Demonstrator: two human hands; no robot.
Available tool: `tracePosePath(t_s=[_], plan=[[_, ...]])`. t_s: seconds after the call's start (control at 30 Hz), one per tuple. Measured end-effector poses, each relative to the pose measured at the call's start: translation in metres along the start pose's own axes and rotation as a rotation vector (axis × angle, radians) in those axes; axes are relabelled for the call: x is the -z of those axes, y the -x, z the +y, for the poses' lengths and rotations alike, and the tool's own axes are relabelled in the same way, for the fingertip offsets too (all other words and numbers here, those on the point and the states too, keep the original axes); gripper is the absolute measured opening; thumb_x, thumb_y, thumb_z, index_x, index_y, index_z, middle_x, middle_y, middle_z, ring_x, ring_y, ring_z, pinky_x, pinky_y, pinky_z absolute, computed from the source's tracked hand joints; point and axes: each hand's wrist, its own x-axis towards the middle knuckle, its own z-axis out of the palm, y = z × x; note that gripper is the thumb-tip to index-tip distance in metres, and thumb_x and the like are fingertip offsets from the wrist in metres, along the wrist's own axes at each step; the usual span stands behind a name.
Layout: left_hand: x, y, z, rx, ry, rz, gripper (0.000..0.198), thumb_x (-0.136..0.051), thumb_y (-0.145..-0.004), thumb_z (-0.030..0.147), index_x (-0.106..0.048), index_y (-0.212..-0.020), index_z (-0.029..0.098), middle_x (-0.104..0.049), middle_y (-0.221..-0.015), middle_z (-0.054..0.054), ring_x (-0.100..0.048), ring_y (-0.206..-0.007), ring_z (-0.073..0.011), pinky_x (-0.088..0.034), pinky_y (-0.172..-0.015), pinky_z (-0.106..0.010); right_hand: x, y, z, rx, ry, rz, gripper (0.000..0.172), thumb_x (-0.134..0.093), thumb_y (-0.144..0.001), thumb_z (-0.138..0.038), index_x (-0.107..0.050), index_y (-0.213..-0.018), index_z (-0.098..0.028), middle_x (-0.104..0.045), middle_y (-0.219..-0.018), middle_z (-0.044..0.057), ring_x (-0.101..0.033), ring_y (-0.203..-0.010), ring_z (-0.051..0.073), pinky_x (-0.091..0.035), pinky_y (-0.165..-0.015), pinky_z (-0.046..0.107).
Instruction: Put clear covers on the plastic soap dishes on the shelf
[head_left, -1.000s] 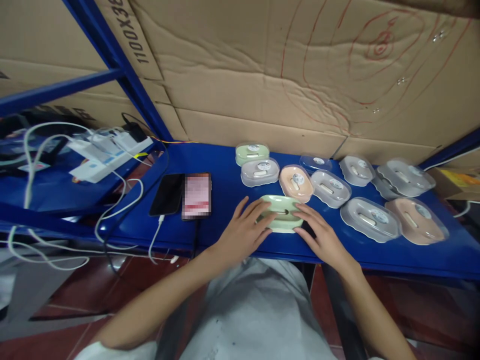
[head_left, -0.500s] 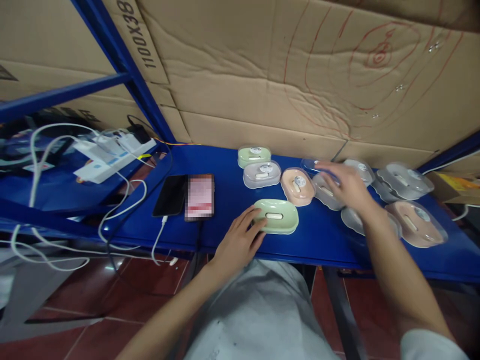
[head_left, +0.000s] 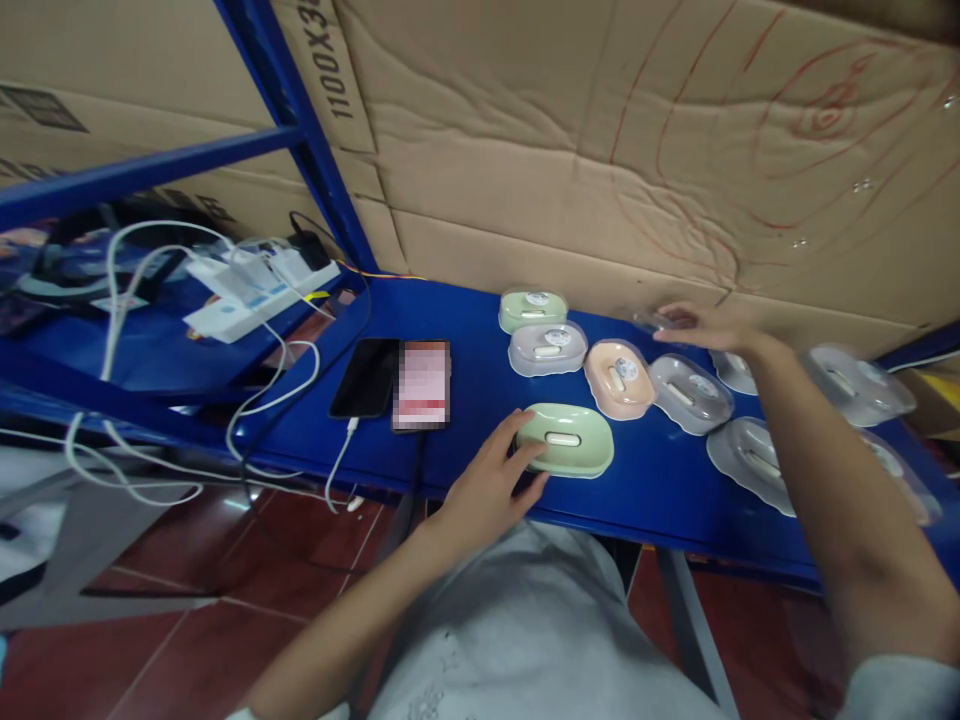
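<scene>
**Green dish in one hand, clear lid in the other**

The green dish [head_left: 589,447] sits open on the blue surface [head_left: 469,465], near its front edge, right before the person. The left hand [head_left: 491,480] grasps its left end, fingers over the rim, thumb low at the front. Behind the dish and to its right, the right hand [head_left: 712,328] is raised, pinching what looks like a clear lid [head_left: 654,320]; blur hides the exact grip.

The dish is probably light, stiff moulded plastic. Its glossy wall may slip under a fingertip, so the rim at either short end seems the best hold. The lid looks thin and likely to flex or crack if squeezed; its edge would be safest.

Just beyond the dish's right end lies a covered peach dish [head_left: 619,380], with a covered grey dish [head_left: 690,393] farther right. Well to its left lie a black phone [head_left: 365,377] and a second phone [head_left: 424,385]. Cardboard [head_left: 480,120] walls the back; farther left is a white power strip [head_left: 262,305]. Red floor tiles [head_left: 225,650] show below.
</scene>
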Motion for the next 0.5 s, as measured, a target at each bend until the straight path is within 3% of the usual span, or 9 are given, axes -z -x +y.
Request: tracePosePath(t_s=[0.07, 0.13, 0.27, 0.4, 0.5], plan=[[0.001, 0.000, 0.000, 0.027, 0.051, -0.002, 0.027, -0.064, -0.103, 0.021, -0.062, -0.130, 0.023, -0.046, -0.163, -0.016, -0.044, -0.158, -0.0326, -0.049, -0.126, -0.051, 0.003, 0.025, -0.025, 0.054, -0.060, 0.055, 0.055, -0.068, -0.103, -0.044, -0.062, -0.147, -0.012, -0.071, -0.142, 0.017, -0.073, -0.117, 0.018, -0.056, -0.105, 0.033], [0.003, 0.000, -0.001, 0.082, 0.115, -0.009, 0.036, -0.067, -0.102, 0.021, -0.059, -0.136, 0.025, -0.046, -0.162, -0.014, -0.048, -0.155, -0.0304, -0.048, -0.126, -0.049, -0.004, 0.058, -0.056, 0.186, -0.089, 0.132, 0.056, -0.068, -0.104, -0.045, -0.061, -0.151, -0.017, -0.068, -0.148, 0.014, -0.070, -0.127, 0.021, -0.052, -0.114, 0.037], [0.001, 0.001, -0.006, 0.173, 0.249, 0.033, 0.070, -0.074, -0.098, 0.022, -0.039, -0.158, 0.031, -0.041, -0.167, -0.013, -0.048, -0.155, -0.0291, -0.046, -0.128, -0.049, -0.055, 0.127, -0.107, 0.513, 0.072, 0.135, 0.062, -0.075, -0.099, -0.050, -0.060, -0.154, -0.028, -0.058, -0.161, 0.010, -0.055, -0.149, 0.031, -0.043, -0.127, 0.052], [-0.003, 0.002, -0.012, 0.173, 0.338, 0.078, 0.087, -0.078, -0.098, 0.030, -0.026, -0.167, 0.035, -0.043, -0.167, -0.013, -0.048, -0.154, -0.0308, -0.046, -0.127, -0.052, -0.114, 0.166, -0.119, 0.563, 0.169, 0.091, 0.061, -0.066, -0.104, -0.051, -0.053, -0.160, -0.032, -0.058, -0.161, 0.011, -0.057, -0.147, 0.033, -0.051, -0.120, 0.057], [-0.001, 0.002, -0.012, 0.148, 0.338, 0.051, 0.085, -0.077, -0.099, 0.033, -0.027, -0.168, 0.037, -0.045, -0.166, -0.012, -0.050, -0.152, -0.0311, -0.046, -0.126, -0.053, -0.139, 0.179, -0.117, 0.534, 0.204, 0.120, 0.063, -0.060, -0.108, -0.045, -0.042, -0.167, -0.034, -0.049, -0.169, 0.010, -0.050, -0.154, 0.032, -0.049, -0.122, 0.057]])
